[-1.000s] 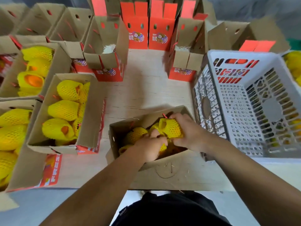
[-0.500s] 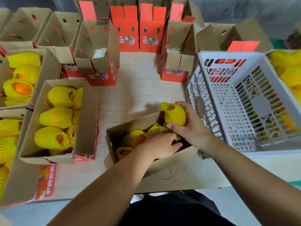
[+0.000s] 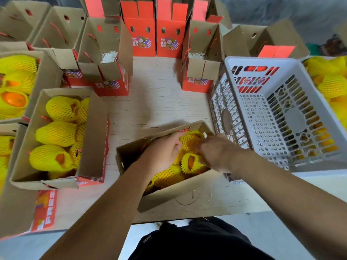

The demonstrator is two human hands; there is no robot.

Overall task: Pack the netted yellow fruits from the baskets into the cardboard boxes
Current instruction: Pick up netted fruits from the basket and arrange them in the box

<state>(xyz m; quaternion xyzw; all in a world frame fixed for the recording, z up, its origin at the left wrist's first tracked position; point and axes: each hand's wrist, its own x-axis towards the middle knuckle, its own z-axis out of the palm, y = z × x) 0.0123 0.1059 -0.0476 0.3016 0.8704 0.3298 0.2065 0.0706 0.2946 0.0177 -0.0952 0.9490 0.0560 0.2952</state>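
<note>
A cardboard box (image 3: 169, 197) lies open in front of me with several netted yellow fruits (image 3: 169, 175) inside. Both hands reach into it. My left hand (image 3: 161, 152) grips a netted fruit (image 3: 190, 140) at the box's far end. My right hand (image 3: 216, 152) holds the same fruit from the right, fingers curled over its net. Another netted fruit (image 3: 191, 163), orange flesh showing at its open end, lies just below the hands.
A white plastic basket (image 3: 293, 117), nearly bare inside, stands to the right, with a basket of netted fruits (image 3: 332, 85) beyond it. Filled boxes (image 3: 90, 132) sit at the left. Open boxes (image 3: 105, 53) and red cartons (image 3: 154, 34) line the back.
My right hand brought the netted fruit down from above the box's far corner into the box. My left hand shifted up to meet it at the far end.
</note>
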